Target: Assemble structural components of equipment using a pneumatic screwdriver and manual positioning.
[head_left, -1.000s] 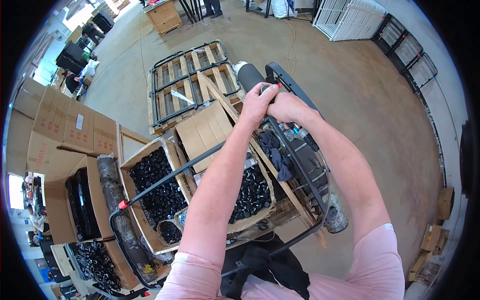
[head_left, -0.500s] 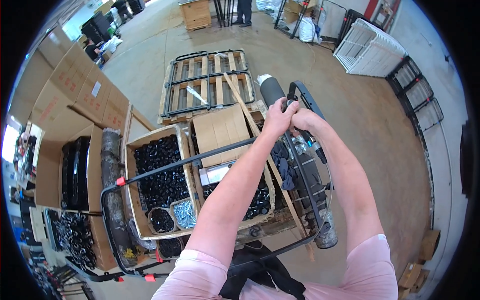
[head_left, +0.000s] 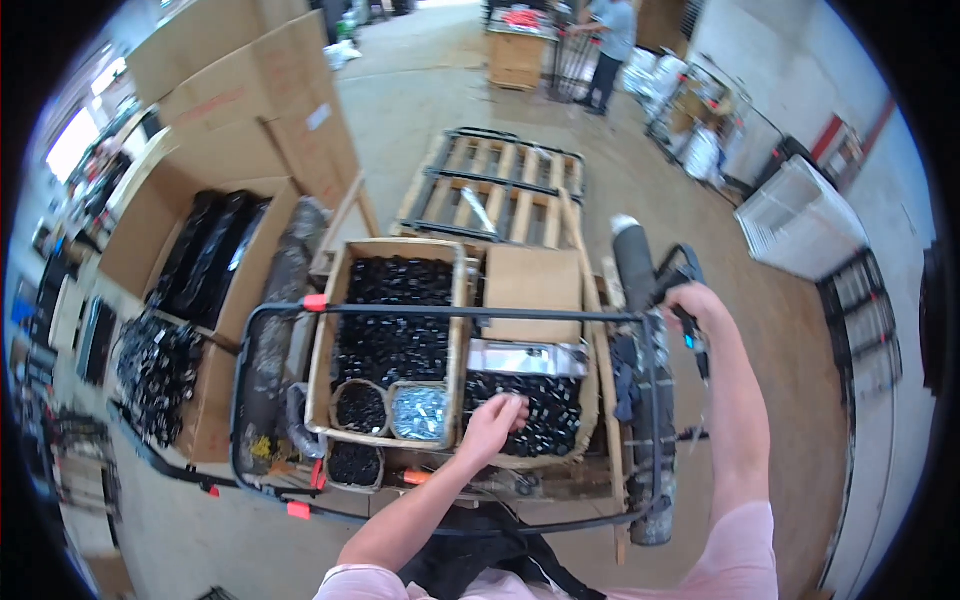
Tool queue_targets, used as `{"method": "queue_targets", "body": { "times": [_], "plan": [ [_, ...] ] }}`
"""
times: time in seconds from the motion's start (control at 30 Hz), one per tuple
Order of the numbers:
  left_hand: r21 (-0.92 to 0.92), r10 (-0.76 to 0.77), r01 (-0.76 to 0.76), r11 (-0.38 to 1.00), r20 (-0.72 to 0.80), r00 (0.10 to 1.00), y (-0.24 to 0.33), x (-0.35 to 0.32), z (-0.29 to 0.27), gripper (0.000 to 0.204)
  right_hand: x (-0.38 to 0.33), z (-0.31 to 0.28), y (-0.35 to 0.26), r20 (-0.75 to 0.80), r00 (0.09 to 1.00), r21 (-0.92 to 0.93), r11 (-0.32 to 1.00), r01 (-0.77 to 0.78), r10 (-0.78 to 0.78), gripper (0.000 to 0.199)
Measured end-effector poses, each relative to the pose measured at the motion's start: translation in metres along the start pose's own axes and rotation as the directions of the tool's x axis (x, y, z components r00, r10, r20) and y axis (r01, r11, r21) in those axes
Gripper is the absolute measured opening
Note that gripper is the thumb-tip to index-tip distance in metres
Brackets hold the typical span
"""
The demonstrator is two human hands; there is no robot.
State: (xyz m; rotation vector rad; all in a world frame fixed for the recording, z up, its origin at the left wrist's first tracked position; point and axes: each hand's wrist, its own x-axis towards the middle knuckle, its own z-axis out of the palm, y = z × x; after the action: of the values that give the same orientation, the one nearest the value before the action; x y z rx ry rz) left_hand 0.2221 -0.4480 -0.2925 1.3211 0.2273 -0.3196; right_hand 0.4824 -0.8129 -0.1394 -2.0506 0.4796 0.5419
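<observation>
One black handle [head_left: 688,300] is gripped by the right hand [head_left: 697,305]. Black parts in one box [head_left: 535,405] are touched by the left hand [head_left: 492,425], fingers loosely curled; two small tubs [head_left: 390,410] are seen beside it.

Left hand [head_left: 492,422]: lower centre of the frame, palm down, fingers loosely curled and pointing up-frame; bare forearm runs down and left to a pink sleeve at the bottom edge. Right hand [head_left: 695,308]: right of centre, higher in the frame, fingers closed in a fist-like grip; arm nearly straight, reaching up from a pink sleeve at lower right.
</observation>
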Motion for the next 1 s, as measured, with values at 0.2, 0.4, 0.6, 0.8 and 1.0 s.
{"method": "queue_targets", "body": {
  "times": [0.2,0.4,0.6,0.8,1.0],
  "plan": [
    [-0.118,-0.045,0.026,0.993,-0.162,0.986,0.026,-0.058,-0.084,0.035,-0.137,0.100,-0.067,0.022,0.978,0.131,0.970,0.205,-0.209,0.031],
    [-0.217,-0.136,0.137,0.967,0.017,0.991,0.031,-0.048,-0.165,0.061,-0.206,0.290,-0.065,0.296,0.892,-0.375,0.818,0.437,-0.340,0.066],
    [-0.370,-0.348,0.315,0.874,-0.022,0.937,0.064,-0.080,-0.282,0.074,-0.260,0.492,-0.047,0.568,0.591,-0.591,0.216,0.778,-0.573,0.080],
    [0.069,-0.048,0.102,0.992,-0.542,0.839,0.042,-0.087,-0.373,0.064,-0.253,0.613,-0.061,0.554,0.502,-0.489,0.228,0.842,-0.664,0.078],
    [0.330,0.070,0.178,0.927,-0.618,0.783,0.048,-0.052,-0.424,0.067,-0.215,0.659,-0.074,0.547,0.540,-0.533,0.231,0.814,-0.639,0.075]
  ]
}}
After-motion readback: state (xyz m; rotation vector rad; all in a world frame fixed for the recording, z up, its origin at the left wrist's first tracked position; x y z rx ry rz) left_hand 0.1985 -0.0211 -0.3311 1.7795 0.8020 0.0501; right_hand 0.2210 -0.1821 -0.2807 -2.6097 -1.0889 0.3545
